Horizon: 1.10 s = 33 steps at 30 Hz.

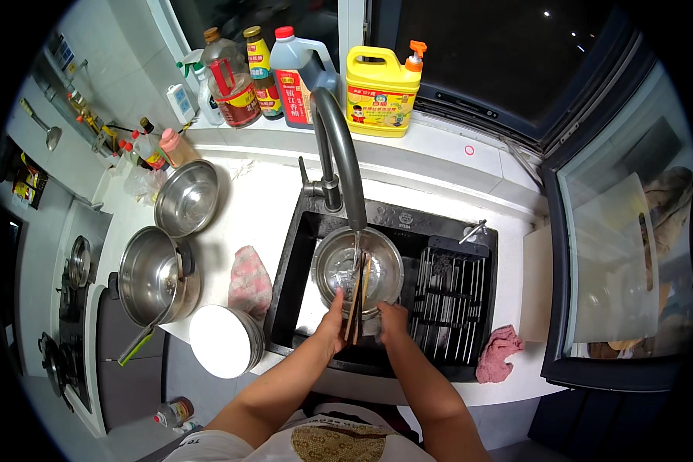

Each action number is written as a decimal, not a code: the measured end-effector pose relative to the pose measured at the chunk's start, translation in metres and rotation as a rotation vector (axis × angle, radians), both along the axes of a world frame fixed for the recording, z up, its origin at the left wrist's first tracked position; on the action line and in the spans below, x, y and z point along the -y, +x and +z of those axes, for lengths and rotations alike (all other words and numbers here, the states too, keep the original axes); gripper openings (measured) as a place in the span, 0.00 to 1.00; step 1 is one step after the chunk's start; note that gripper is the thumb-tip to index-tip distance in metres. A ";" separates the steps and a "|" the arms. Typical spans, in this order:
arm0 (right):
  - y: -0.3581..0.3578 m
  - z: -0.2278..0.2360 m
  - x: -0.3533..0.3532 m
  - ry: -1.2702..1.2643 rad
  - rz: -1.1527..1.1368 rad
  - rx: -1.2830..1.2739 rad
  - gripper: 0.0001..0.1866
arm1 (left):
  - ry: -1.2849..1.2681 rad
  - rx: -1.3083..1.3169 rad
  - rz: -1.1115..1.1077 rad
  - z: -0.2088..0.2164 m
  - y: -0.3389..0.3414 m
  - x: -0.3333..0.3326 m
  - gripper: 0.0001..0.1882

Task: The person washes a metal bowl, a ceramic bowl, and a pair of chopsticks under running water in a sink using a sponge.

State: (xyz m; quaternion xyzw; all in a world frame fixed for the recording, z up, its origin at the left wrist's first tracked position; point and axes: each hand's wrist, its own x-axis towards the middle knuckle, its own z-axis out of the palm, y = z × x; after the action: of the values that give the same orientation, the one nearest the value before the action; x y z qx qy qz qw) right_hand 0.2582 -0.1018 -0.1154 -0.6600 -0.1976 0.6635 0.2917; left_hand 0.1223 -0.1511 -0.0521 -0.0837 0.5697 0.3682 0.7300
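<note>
Water from the tall grey faucet (339,154) runs into a stainless steel bowl (393,273) held in the black sink (289,316). Several chopsticks (357,296) slant across the bowl's near rim, their upper ends in the stream. My left hand (333,322) is closed around their lower part, thumb up beside the bowl; some of its fingers are hidden behind the chopsticks. At the bowl's near right rim, my right hand (393,319) is closed on the edge, its fingertips partly hidden.
A drying rack (448,304) fills the sink's right side. Left of the sink are a stack of white plates (222,341), a pink cloth (250,285), a steel pot (148,273) and another steel basin (186,199). A yellow jug (381,96) and bottles line the sill.
</note>
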 end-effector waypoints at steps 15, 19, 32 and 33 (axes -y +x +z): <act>0.022 0.056 -0.019 -0.076 0.086 0.174 0.11 | 0.758 -0.665 -0.061 0.061 -0.164 -0.214 0.34; 0.035 0.062 -0.018 0.018 0.126 0.228 0.09 | 0.730 -0.778 0.102 0.043 -0.155 -0.205 0.31; 0.074 0.122 -0.096 0.234 0.189 0.146 0.08 | 0.393 0.132 0.138 0.057 0.062 -0.049 0.30; 0.072 0.122 -0.100 0.270 0.166 0.121 0.07 | 0.513 0.377 0.150 0.032 0.058 -0.058 0.28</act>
State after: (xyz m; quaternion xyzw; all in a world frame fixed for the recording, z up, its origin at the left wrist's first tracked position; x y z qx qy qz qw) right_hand 0.3298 -0.0022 0.0067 -0.6350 -0.3559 0.6118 0.3097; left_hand 0.1807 -0.0927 -0.0205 -0.0052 0.3054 0.5305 0.7908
